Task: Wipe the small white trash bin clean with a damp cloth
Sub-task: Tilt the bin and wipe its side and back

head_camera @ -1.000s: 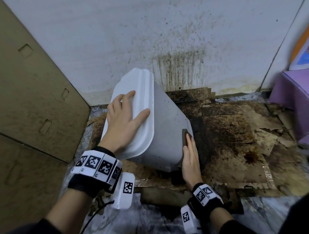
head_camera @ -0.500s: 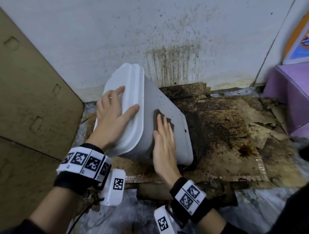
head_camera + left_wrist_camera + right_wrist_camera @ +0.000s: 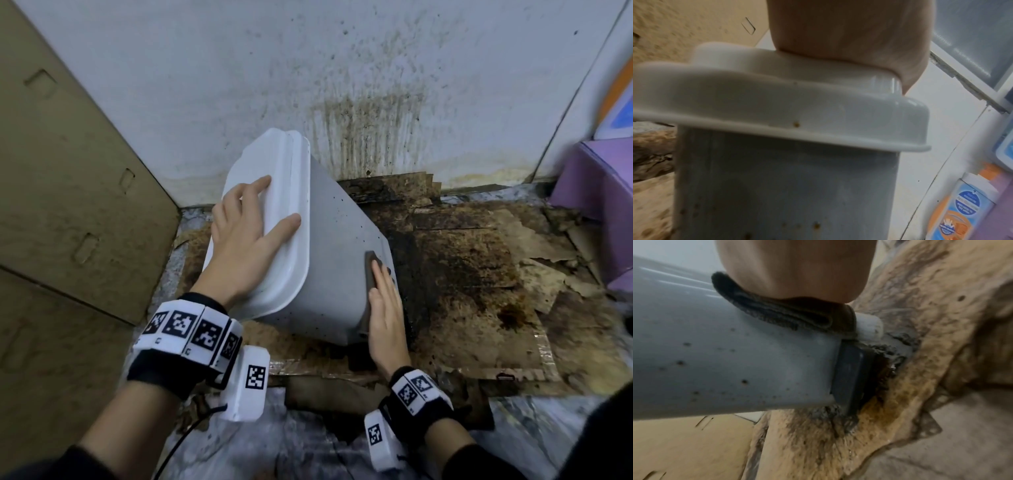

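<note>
The white bin (image 3: pixel 329 267) leans tipped on dirty cardboard (image 3: pixel 462 274) near the wall. The left hand (image 3: pixel 246 240) lies flat on its lid, and the right hand (image 3: pixel 385 308) presses a dark, maybe folded cloth (image 3: pixel 370 270) with straight fingers on its side

Head view: high, facing forward and down into a floor corner; takes in both forearms, the tilted trash bin (image 3: pixel 335 274), the stained wall (image 3: pixel 342 85) and the cardboard (image 3: pixel 462 274) on the floor.

Left wrist view: very near, beneath the left hand (image 3: pixel 849 29), looking along it at the bin's lid (image 3: pixel 777 113) and side.

Right wrist view: very near, beneath the right hand (image 3: pixel 793 267), facing the cloth (image 3: pixel 787 313) and the bin's base end over the cardboard.

Shared: all three show the bin; the head view takes in both hands, which each wrist view shows close.
</note>
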